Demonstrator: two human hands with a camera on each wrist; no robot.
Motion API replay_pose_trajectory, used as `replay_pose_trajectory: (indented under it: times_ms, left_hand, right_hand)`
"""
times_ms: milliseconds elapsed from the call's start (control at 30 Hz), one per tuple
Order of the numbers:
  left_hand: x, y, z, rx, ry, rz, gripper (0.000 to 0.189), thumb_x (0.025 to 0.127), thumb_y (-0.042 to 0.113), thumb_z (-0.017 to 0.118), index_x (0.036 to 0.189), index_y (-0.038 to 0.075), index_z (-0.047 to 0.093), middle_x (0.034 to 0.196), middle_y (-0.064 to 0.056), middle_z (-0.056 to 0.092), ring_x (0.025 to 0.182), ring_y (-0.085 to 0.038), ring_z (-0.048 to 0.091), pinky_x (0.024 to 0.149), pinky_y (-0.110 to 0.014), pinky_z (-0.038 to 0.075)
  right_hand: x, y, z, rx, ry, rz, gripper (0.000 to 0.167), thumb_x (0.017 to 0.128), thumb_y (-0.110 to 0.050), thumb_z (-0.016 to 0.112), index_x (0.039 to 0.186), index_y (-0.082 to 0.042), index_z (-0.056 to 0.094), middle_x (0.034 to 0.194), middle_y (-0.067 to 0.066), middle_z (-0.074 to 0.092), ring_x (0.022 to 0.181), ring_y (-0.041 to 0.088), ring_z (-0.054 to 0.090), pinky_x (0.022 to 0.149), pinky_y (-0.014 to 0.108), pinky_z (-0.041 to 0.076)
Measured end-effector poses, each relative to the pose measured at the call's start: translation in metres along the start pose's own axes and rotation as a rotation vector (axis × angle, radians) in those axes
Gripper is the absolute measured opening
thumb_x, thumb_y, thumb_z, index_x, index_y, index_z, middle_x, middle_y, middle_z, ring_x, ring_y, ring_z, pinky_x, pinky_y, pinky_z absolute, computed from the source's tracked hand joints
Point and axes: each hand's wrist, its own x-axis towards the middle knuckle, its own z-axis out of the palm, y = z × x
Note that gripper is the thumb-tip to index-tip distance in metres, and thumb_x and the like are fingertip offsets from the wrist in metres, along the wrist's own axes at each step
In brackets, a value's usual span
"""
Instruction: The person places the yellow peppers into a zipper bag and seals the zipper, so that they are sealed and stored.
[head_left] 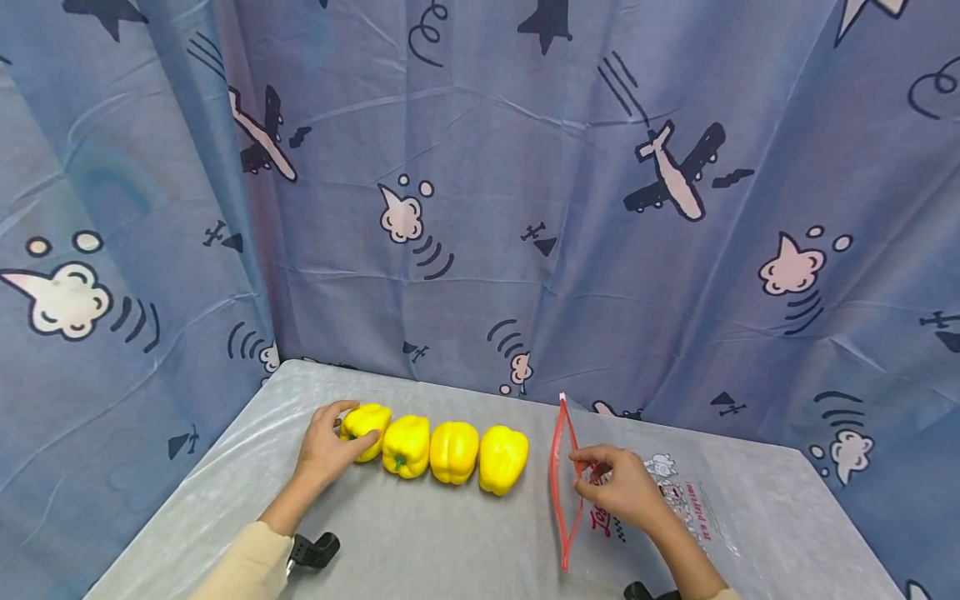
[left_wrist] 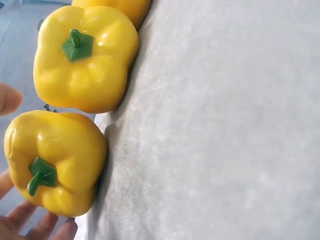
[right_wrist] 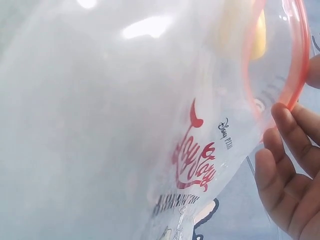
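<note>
Yellow peppers (head_left: 453, 452) stand lined up beside a bag (head_left: 682, 500).

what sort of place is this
Probably a makeshift recording corner: an airplane-print curtain hangs along the back and left of a pale tabletop, where four yellow bell peppers stand lined up.

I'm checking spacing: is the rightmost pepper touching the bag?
Apart: the head view shows a strip of table between the rightmost pepper and the bag.

Peppers (head_left: 453, 452) left of the bag (head_left: 602, 520)
</note>
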Motion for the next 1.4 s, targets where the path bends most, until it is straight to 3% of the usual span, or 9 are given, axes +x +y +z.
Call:
replay_pose_trajectory:
  times_ms: [567, 967, 1167, 1400]
  left_hand:
    - [0.002, -0.006, 0.002, -0.061, 0.005, -0.048, 0.063, 0.08, 0.034, 0.076, 0.131, 0.009, 0.049, 0.136, -0.018, 0.047, 0.117, -0.036, 0.051, 0.097, -0.048, 0.043]
    - [-0.002, 0.0, -0.012, -0.091, 0.06, -0.043, 0.06, 0.08, 0.032, 0.076, 0.131, 0.012, 0.051, 0.134, -0.015, 0.051, 0.117, -0.036, 0.052, 0.094, -0.047, 0.045]
    - [-0.009, 0.009, -0.021, -0.123, 0.062, -0.013, 0.059, 0.08, 0.031, 0.077, 0.13, 0.014, 0.053, 0.135, -0.012, 0.051, 0.118, -0.035, 0.054, 0.095, -0.048, 0.047]
    - [-0.023, 0.035, -0.023, -0.183, 0.021, 0.083, 0.055, 0.078, 0.027, 0.08, 0.127, 0.016, 0.057, 0.125, -0.012, 0.05, 0.113, -0.032, 0.056, 0.09, -0.043, 0.051]
  right_hand:
    - [0.002, 0.002, 0.001, -0.015, 0.0, -0.007, 0.034, 0.075, -0.012, 0.077, 0.109, -0.009, 0.072, 0.094, 0.0, 0.069, 0.078, 0.016, 0.059, 0.056, 0.023, 0.046]
    - [0.0, 0.003, -0.001, 0.014, -0.017, -0.001, 0.035, 0.075, -0.011, 0.077, 0.11, -0.008, 0.072, 0.091, 0.001, 0.068, 0.076, 0.012, 0.057, 0.055, 0.023, 0.046]
    - [0.0, 0.001, 0.0, 0.009, -0.018, 0.007, 0.036, 0.075, -0.011, 0.078, 0.11, -0.008, 0.071, 0.09, 0.0, 0.068, 0.076, 0.012, 0.057, 0.055, 0.023, 0.046]
    - [0.001, 0.002, 0.0, 0.015, -0.016, -0.016, 0.036, 0.075, -0.011, 0.078, 0.11, -0.008, 0.071, 0.09, 0.001, 0.069, 0.074, 0.011, 0.057, 0.054, 0.023, 0.046]
